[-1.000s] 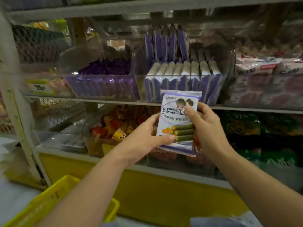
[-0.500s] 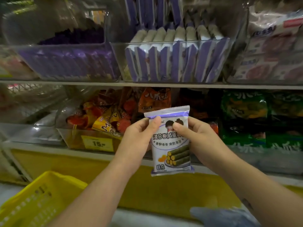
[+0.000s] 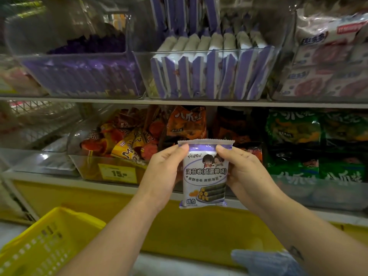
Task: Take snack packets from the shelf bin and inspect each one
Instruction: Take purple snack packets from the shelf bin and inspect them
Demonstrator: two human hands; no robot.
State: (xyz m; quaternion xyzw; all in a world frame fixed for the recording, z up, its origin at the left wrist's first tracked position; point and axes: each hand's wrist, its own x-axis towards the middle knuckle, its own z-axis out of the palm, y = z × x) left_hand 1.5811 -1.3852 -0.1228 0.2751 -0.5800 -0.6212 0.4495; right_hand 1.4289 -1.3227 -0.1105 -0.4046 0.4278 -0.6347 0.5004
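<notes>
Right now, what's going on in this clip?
A person is checking one seaweed roll snack packet, held upright with its printed front facing the camera. The left hand and right hand pinch its top corners from either side, in front of the lower shelf. Above, a clear shelf bin holds a row of matching purple-and-white packets standing on edge. A yellow basket sits at lower left.
</notes>
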